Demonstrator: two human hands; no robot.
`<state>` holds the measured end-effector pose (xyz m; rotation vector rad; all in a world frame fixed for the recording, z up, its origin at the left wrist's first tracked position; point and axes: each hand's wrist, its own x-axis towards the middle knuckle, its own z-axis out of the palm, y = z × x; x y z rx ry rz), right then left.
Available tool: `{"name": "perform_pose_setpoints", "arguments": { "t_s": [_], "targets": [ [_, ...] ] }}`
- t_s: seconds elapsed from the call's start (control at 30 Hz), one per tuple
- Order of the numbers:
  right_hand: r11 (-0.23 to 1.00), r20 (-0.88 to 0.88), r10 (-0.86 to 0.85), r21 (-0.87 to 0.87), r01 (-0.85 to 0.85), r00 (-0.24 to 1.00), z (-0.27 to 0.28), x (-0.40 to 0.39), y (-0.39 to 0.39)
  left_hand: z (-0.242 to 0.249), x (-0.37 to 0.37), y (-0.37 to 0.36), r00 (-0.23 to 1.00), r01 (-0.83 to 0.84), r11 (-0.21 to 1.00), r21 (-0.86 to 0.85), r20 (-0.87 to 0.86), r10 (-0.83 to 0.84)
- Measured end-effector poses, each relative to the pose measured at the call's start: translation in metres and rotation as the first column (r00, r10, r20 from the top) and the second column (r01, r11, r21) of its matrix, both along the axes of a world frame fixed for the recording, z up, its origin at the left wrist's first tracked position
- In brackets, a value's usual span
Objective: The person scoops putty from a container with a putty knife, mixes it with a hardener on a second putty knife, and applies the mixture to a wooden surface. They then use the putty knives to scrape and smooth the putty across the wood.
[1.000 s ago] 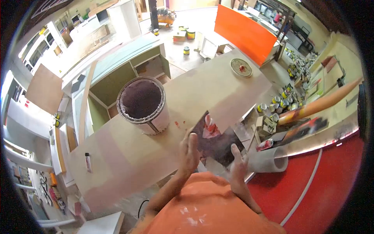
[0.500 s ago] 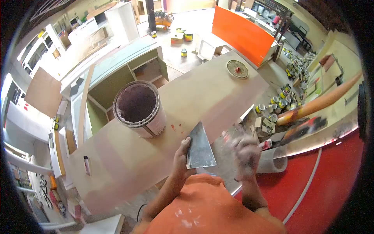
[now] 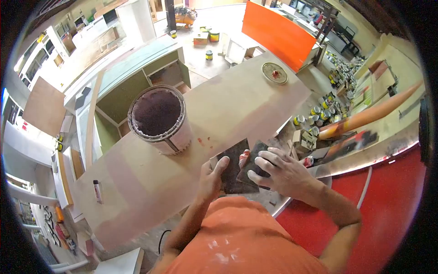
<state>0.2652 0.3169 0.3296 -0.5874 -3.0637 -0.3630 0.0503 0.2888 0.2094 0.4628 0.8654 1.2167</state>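
Observation:
My left hand (image 3: 211, 179) grips a dark, flat filler spreader (image 3: 232, 160), thumb on its face. In my right hand (image 3: 289, 172) is a second dark spreader (image 3: 258, 150), its blade overlapping or touching the left one. A lump of red-and-white paste (image 3: 244, 158) sits between the two blades. White powder coats the right fingers. Beyond my hands, a large open can (image 3: 177, 140) with a crusted rim and dark inside stands on the pale board (image 3: 137, 182). Small red spots (image 3: 200, 141) mark the board beside it.
A round lid (image 3: 275, 73) with a red blob lies at the board's far end. A small tube (image 3: 97, 192) lies at the left. Behind stand an open cabinet (image 3: 109, 102) and an orange panel (image 3: 279, 36). Several cans (image 3: 324, 107) and a red surface (image 3: 378, 205) are at right.
My right hand, blurred at the right before, has come left with its spreader against the left one. The left spreader now shows a darker face, with the red-and-white paste between the blades.

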Motion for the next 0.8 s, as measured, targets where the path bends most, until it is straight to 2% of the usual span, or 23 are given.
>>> {"name": "perform_pose_setpoints", "arguments": {
  "t_s": [0.03, 0.07, 0.1, 0.13, 0.17, 0.2, 0.27, 0.33, 0.4, 0.43, 0.47, 0.53, 0.57, 0.6, 0.67, 0.73, 0.8],
  "targets": [
    [0.999, 0.124, -0.032, -0.022, 0.035, 0.992, 0.003, 0.001, 0.000, 0.001, -0.001, -0.002, 0.986, 0.017, 0.994, 0.105, -0.169, 0.001],
    [0.999, 0.127, -0.028, -0.019, 0.031, 0.992, 0.016, -0.001, -0.001, 0.002, -0.002, -0.002, 0.944, 0.043, 0.977, 0.208, -0.328, 0.028],
    [0.999, 0.120, -0.050, -0.008, 0.052, 0.992, 0.033, -0.006, -0.003, 0.005, -0.002, -0.002, 0.945, 0.030, 0.977, 0.212, -0.326, 0.042],
    [0.997, 0.112, -0.072, -0.001, 0.073, 0.991, 0.041, -0.012, -0.005, 0.012, -0.003, -0.004, 0.966, -0.013, 0.978, 0.207, -0.249, 0.065],
    [0.999, 0.025, -0.033, 0.037, 0.032, 0.999, 0.038, -0.015, -0.004, 0.017, -0.003, -0.009, 0.981, -0.055, 0.979, 0.195, -0.170, 0.089],
    [0.999, 0.030, -0.022, 0.029, 0.021, 0.999, 0.030, -0.016, -0.001, 0.022, -0.003, -0.013, 0.981, -0.066, 0.980, 0.187, -0.165, 0.098],
    [0.999, 0.102, 0.034, -0.022, -0.032, 0.994, 0.016, -0.016, 0.007, 0.031, -0.007, -0.014, 0.957, -0.035, 0.957, 0.289, -0.267, 0.116],
    [0.999, 0.153, 0.026, -0.051, -0.019, 0.988, 0.025, -0.018, 0.010, 0.029, -0.011, -0.014, 0.939, -0.027, 0.961, 0.274, -0.323, 0.118],
    [0.998, -0.025, 0.065, 0.008, -0.065, 0.998, 0.027, -0.025, 0.007, 0.031, -0.014, -0.018, 0.915, -0.007, 0.972, 0.235, -0.390, 0.101],
    [0.994, 0.069, 0.100, 0.027, -0.102, 0.993, 0.019, -0.027, 0.011, 0.037, -0.016, -0.020, 0.881, 0.023, 0.972, 0.232, -0.464, 0.090],
    [0.994, 0.058, 0.102, 0.025, -0.104, 0.993, 0.019, -0.026, 0.010, 0.041, -0.017, -0.020, 0.840, 0.057, 0.971, 0.233, -0.537, 0.080],
    [0.994, 0.134, 0.078, -0.085, -0.067, 0.988, 0.029, -0.025, 0.015, 0.035, -0.016, -0.022, 0.855, 0.003, 0.969, 0.248, -0.503, 0.126],
    [0.997, 0.040, 0.082, 0.003, -0.082, 0.996, 0.033, -0.027, 0.015, 0.033, -0.016, -0.021, 0.871, -0.038, 0.965, 0.258, -0.465, 0.158],
    [0.996, 0.038, 0.088, -0.009, -0.087, 0.995, 0.026, -0.026, 0.016, 0.034, -0.016, -0.024, 0.870, -0.043, 0.968, 0.247, -0.467, 0.158],
    [0.991, 0.043, 0.131, 0.012, -0.132, 0.990, 0.011, -0.028, 0.021, 0.041, -0.019, -0.021, 0.781, 0.006, 0.966, 0.260, -0.604, 0.158],
    [0.990, 0.060, 0.134, -0.045, -0.131, 0.989, 0.019, -0.030, 0.024, 0.040, -0.021, -0.023, 0.811, -0.026, 0.966, 0.255, -0.560, 0.170],
    [0.989, -0.104, 0.144, 0.000, -0.145, 0.984, 0.017, -0.035, 0.021, 0.042, -0.022, -0.027, 0.844, -0.054, 0.972, 0.228, -0.510, 0.166]
  ]
}}
